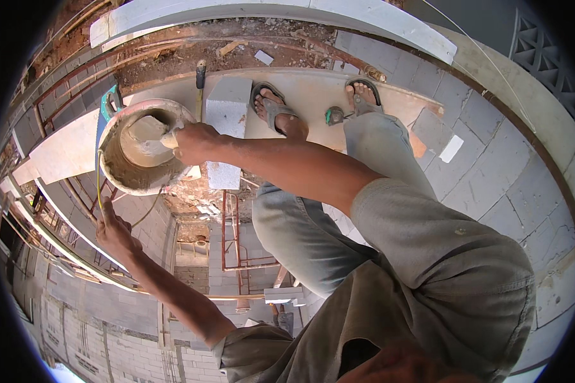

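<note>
A round bucket [107, 167] with wet grey mortar [148, 155] inside stands at the left on the plank. My right hand [197, 143] reaches over its right rim, fingers closed round the pale end of a mortar-smeared tool that looks like a trowel; mortar hides most of its shape. Below the bucket, my left hand [117, 231] has its fingers closed on the thin yellowish wire handle [99, 189], which hangs down the bucket's side. A hand saw [110, 102] with a teal handle leans beside the bucket's far left side.
A pale block [227, 107] and a black-handled tool [200, 75] are right of the bucket. My sandalled feet stand on the plank [306, 86], a green tape measure [333, 115] between them. Scaffold pipes [231, 236] and a deep drop show below. Block walling [492, 172] runs along the right.
</note>
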`<state>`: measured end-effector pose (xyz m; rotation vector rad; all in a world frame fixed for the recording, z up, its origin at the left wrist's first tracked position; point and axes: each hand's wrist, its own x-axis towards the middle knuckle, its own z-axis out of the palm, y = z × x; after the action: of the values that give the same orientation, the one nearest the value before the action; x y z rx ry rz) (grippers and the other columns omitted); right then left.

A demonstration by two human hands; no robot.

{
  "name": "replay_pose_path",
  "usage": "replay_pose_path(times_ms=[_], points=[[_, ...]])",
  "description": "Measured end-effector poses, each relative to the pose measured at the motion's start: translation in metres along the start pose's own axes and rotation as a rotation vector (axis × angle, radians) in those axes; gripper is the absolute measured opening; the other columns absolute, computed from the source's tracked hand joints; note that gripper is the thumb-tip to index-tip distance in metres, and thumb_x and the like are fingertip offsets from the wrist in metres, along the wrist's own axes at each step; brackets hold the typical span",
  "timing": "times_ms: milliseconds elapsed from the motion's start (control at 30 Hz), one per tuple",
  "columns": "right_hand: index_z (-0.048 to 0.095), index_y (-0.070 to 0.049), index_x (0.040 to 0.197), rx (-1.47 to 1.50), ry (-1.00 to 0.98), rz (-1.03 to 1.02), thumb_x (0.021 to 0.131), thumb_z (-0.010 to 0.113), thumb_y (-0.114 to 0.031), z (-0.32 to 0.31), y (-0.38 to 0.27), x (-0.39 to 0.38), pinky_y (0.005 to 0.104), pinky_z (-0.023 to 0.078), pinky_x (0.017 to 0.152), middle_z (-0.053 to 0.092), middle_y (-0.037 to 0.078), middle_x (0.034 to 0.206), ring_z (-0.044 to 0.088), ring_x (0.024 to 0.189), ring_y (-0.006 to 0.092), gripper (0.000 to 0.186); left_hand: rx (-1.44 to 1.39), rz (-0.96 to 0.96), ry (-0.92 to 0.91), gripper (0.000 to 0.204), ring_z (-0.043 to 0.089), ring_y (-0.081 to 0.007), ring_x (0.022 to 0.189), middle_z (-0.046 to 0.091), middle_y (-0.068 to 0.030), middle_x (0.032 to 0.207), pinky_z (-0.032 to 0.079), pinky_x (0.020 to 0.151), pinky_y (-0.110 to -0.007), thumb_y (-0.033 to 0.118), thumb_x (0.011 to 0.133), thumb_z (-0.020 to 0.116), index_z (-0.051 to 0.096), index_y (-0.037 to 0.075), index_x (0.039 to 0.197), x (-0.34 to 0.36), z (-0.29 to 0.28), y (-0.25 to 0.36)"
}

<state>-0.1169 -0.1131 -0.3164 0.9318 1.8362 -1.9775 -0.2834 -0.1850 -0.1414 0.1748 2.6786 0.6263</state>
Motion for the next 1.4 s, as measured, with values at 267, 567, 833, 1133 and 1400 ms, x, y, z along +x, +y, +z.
replay_pose_path(times_ms=[267, 567, 833, 1133, 1400], points=[[0.054, 0.011, 0.121, 0.052, 0.297, -0.013, 0.085, 0.063, -0.028, -0.036, -0.08, -0.169, 0.0469, 0.056, 0.067, 0.066, 0.024, 0.079, 0.069, 0.073, 0.0393, 0.054, -0.173, 0.23, -0.371, 0.046, 0.023, -0.0048, 0.048, 0.034, 0.003, 0.054, 0.016, 0.046, -0.027, 0.021, 0.095, 0.064, 0.042, 0.009, 0.057, -0.094, -0.12, 0.097], [0.051, -0.002, 0.134, 0.057, 0.572, -0.047, 0.089, 0.065, -0.042, -0.076, -0.038, -0.316, 0.0461, 0.053, 0.077, 0.066, 0.024, 0.099, 0.067, 0.089, 0.0403, 0.061, -0.049, 0.35, -0.831, 0.041, 0.032, -0.006, 0.056, 0.04, 0.0033, 0.059, 0.021, 0.052, -0.025, 0.033, 0.095, 0.064, 0.048, 0.005, 0.069, -0.239, -0.115, 0.19], [0.055, -0.006, 0.134, -0.033, 0.856, 0.08, 0.101, 0.048, -0.042, -0.098, 0.05, -0.399, 0.0417, 0.05, 0.091, 0.063, 0.023, 0.118, 0.063, 0.104, 0.0376, 0.05, 0.076, 0.383, -0.816, 0.046, 0.025, -0.0055, 0.054, 0.033, 0.0045, 0.057, 0.019, 0.05, -0.026, 0.028, 0.1, 0.058, 0.038, 0.01, 0.063, -0.273, -0.034, 0.159], [0.043, -0.012, 0.142, -0.035, 0.684, 0.664, 0.083, 0.072, -0.031, 0.002, 0.36, -0.237, 0.0524, 0.049, 0.092, 0.045, 0.019, 0.135, 0.047, 0.123, 0.0396, 0.069, 0.312, 0.293, -0.933, 0.052, 0.028, -0.0057, 0.055, 0.033, 0.0049, 0.056, 0.021, 0.051, -0.027, 0.041, 0.098, 0.059, 0.037, 0.01, 0.062, -0.32, 0.083, 0.117], [0.049, -0.022, 0.134, -0.171, 0.742, 0.565, 0.072, 0.079, -0.034, 0.018, 0.401, -0.213, 0.0533, 0.051, 0.087, 0.044, 0.022, 0.132, 0.055, 0.112, 0.0394, 0.07, 0.375, 0.222, -1.007, 0.052, 0.031, -0.0081, 0.058, 0.037, 0.0021, 0.058, 0.024, 0.052, -0.029, 0.044, 0.099, 0.054, 0.042, 0.006, 0.066, -0.359, 0.117, 0.093]])
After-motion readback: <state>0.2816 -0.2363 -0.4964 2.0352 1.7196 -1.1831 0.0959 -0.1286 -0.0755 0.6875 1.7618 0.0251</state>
